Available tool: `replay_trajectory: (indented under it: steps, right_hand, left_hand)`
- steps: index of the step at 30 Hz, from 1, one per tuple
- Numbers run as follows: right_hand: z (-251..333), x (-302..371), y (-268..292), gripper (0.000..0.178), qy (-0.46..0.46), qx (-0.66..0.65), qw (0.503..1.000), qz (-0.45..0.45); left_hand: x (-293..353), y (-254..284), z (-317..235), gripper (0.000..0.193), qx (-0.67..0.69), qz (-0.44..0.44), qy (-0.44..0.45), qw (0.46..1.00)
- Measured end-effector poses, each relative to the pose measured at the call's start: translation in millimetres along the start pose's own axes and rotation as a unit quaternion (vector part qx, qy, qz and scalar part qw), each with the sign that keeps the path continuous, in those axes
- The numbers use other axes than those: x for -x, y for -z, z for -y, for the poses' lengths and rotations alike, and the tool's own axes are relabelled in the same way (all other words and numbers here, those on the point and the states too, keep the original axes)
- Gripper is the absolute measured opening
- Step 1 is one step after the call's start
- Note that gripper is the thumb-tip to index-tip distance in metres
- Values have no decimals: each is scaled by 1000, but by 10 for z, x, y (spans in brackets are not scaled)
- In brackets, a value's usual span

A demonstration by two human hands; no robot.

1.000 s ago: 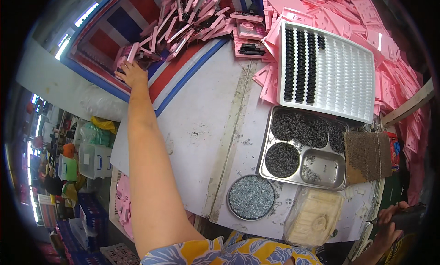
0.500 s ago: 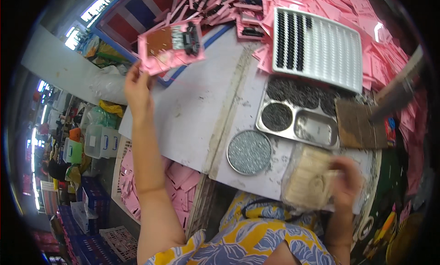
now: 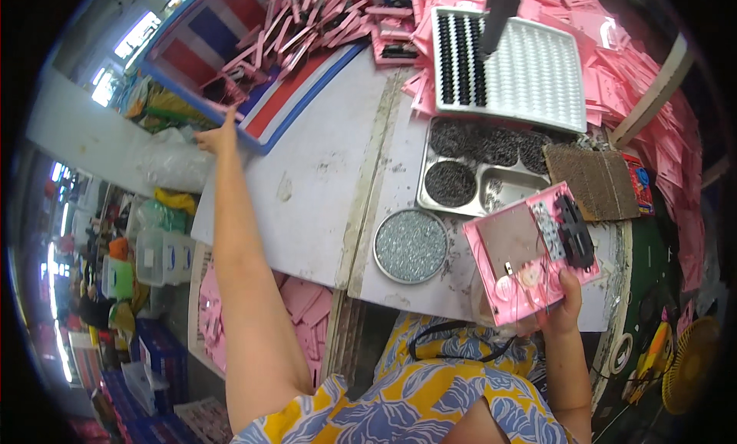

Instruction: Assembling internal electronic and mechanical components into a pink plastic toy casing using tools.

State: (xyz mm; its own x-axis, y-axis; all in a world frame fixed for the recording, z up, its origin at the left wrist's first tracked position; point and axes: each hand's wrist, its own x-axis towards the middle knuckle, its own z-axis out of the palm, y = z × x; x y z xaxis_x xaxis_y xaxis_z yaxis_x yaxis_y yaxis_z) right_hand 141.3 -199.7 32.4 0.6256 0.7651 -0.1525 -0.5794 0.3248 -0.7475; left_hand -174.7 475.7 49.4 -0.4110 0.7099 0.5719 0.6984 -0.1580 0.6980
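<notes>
My right hand grips a pink plastic casing by its lower right edge, thumb on top. The casing holds a greyish panel, a perforated silvery strip, a long black part and thin wires. My left hand is at the near left corner of a striped bin, fingers apart, with its fingertips by the rim and no casing visible in it. Inside the bin lie several pink casings. A plastic-wrapped beige block is mostly hidden beneath the held casing.
A round tin of small silvery pieces stands by a metal compartment tray of dark screws. Beyond lies a white ribbed tray with black rows, under a dark elongated tool. Cardboard lies right; a pink-filled crate stands lower left.
The pink casing seen in my left hand has left it, and that hand is now lower at the bin. My right hand now holds a pink casing. The dark tool has shifted far left.
</notes>
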Motion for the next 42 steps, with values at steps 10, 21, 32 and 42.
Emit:
replay_trajectory:
  steps: [10,21,32,42]
  right_hand:
    - [239,42,221,43,107,22,992,-67]
    - [171,179,212,62,53,56,997,2]
    - [30,-282,-213,59,-77,65,994,42]
    - [196,-376,-23,57,-70,151,981,100]
  left_hand:
    - [253,-93,-51,71,105,146,-22,983]
    - [904,2292,749,52,114,135,40,983]
    - [954,3096,1293,44,96,93,-20,991]
    - [3326,2755,-917,60,339,337,-103,872]
